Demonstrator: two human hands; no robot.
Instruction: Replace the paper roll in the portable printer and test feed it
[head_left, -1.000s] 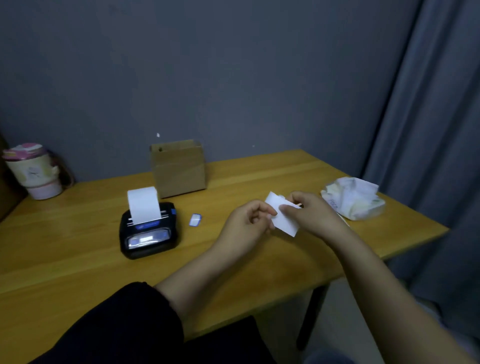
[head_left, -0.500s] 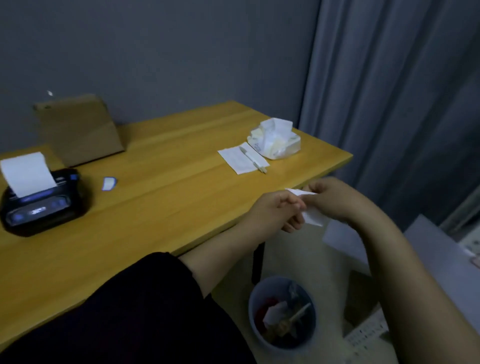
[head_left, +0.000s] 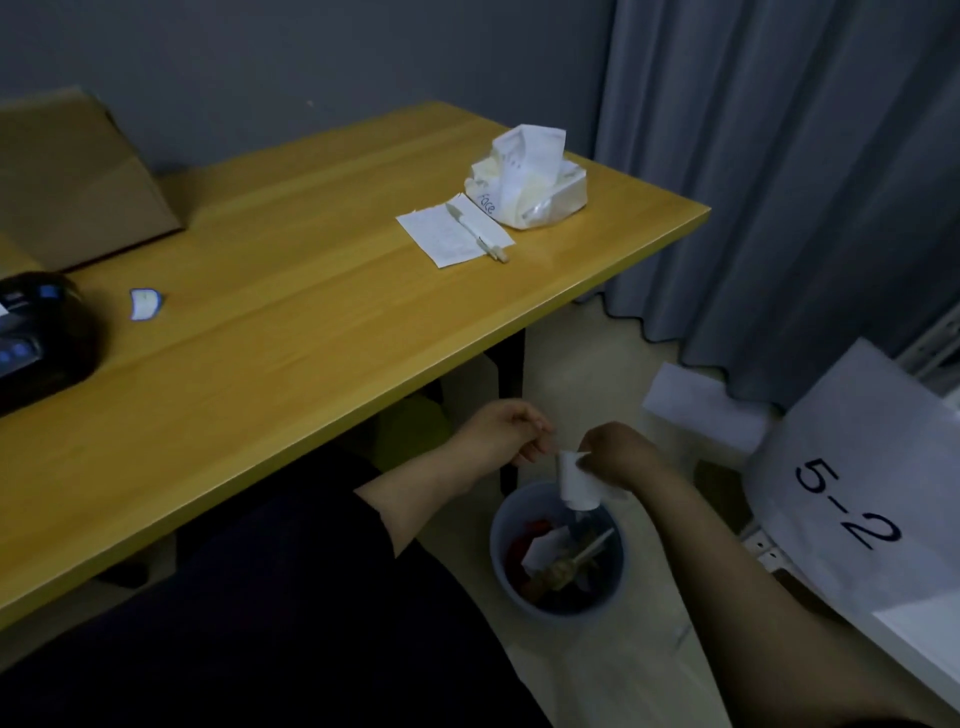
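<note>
The black portable printer (head_left: 41, 332) sits at the left edge of the wooden table (head_left: 311, 322), cut off by the frame. Both hands are below the table's front edge, over a blue waste bin (head_left: 558, 553) on the floor. My right hand (head_left: 618, 457) pinches a white scrap of paper (head_left: 576, 486) that hangs just above the bin. My left hand (head_left: 501, 434) is close beside it, fingers loosely curled, holding nothing that I can see.
On the table lie a small blue-edged label (head_left: 143, 303), a note sheet (head_left: 449, 236) with a pen (head_left: 475, 231), a tissue pack (head_left: 527, 179) and a cardboard box (head_left: 78, 176). A grey curtain (head_left: 779, 156) hangs at right. A white bag marked 5-2 (head_left: 852, 499) stands beside the bin.
My view swung right and down. Both hands carried the paper scrap from above the table down over the bin. The left hand let go of the scrap; the right still holds it.
</note>
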